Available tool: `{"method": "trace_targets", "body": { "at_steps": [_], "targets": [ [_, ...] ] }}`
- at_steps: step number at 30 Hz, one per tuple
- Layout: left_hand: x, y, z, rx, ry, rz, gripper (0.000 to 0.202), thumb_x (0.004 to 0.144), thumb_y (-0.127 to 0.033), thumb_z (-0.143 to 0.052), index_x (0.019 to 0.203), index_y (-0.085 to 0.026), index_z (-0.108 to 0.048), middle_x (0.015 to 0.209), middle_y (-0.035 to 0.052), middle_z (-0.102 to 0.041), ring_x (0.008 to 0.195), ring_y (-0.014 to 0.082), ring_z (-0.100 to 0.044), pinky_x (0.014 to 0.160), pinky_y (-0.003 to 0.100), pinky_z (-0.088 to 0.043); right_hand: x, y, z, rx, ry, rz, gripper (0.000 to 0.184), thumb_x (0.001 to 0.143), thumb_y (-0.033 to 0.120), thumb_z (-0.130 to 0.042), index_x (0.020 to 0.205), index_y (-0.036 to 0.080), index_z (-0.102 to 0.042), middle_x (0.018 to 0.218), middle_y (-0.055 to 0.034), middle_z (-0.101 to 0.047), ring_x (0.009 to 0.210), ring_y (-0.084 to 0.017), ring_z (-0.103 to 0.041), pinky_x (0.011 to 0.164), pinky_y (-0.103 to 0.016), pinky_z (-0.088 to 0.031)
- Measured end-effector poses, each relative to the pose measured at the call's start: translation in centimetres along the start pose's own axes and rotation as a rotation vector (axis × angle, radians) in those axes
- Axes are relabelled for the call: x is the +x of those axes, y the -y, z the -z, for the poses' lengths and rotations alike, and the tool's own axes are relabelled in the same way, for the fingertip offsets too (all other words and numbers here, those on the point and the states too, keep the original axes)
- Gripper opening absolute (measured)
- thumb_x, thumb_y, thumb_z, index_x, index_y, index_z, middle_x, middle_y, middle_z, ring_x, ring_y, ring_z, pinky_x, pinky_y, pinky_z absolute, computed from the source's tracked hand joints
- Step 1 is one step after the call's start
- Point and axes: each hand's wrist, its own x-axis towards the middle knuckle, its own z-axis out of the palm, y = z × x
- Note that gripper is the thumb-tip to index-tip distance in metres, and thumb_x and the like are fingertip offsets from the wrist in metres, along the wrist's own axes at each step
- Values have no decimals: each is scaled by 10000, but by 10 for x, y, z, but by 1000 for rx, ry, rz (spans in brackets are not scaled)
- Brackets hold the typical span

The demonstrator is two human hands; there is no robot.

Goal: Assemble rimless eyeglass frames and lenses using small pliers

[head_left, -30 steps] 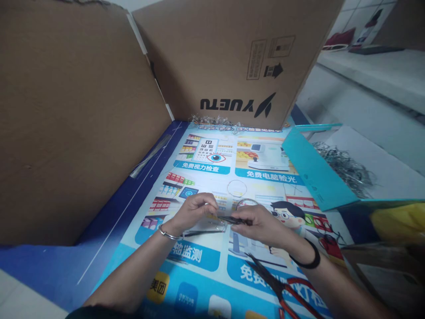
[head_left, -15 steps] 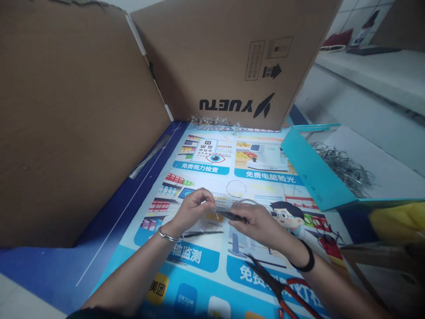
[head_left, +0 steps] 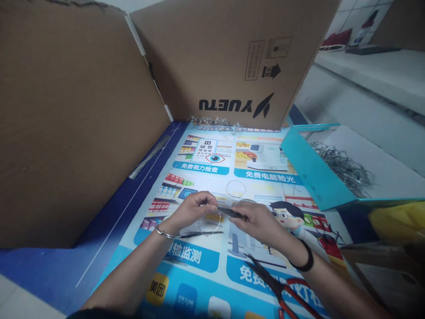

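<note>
My left hand is closed in a pinch on a thin wire, which curves in a loop below the fingertips. In my right hand is a pair of small dark pliers, their nose pointing left and meeting the left fingertips. What lies between the jaws is hidden. A thin wire ring rests on the printed sheet just beyond the hands. Under the left hand lies a dark slim strip. Near my right forearm are larger red-handled pliers with long dark jaws, lying open.
Tall cardboard panels stand at the back and left. Small clear and metallic pieces line the back panel's foot. At right, a turquoise box holds tangled metal wires. A yellow cloth-like item lies below it.
My left hand has shifted slightly down and right, and the pliers' nose now meets its fingertips. The wire below the fingers now shows as a wider curve. The right hand has barely moved.
</note>
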Motion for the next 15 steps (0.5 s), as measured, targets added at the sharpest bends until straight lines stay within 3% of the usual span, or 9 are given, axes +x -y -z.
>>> {"method": "trace_targets", "body": {
  "at_steps": [6,15],
  "targets": [
    [0,-4,-3,31,-21,24,148,798,-283,-593,756,-142,-572,705,-5,-555,682,114,-495,651,220,-383,-1,-1,-1,-41,-27,-30,193,837,267,-528,953,222,-675,774,-15,-652,720,-147,-575,627,-232,-393],
    [1,-4,0,59,7,12,164,833,-291,-547,813,-144,-617,789,20,-603,759,130,-528,718,231,-400,-1,2,0,-63,-68,-75,177,826,270,-537,925,219,-674,818,-23,-671,755,-156,-596,647,-232,-416]
  ]
}}
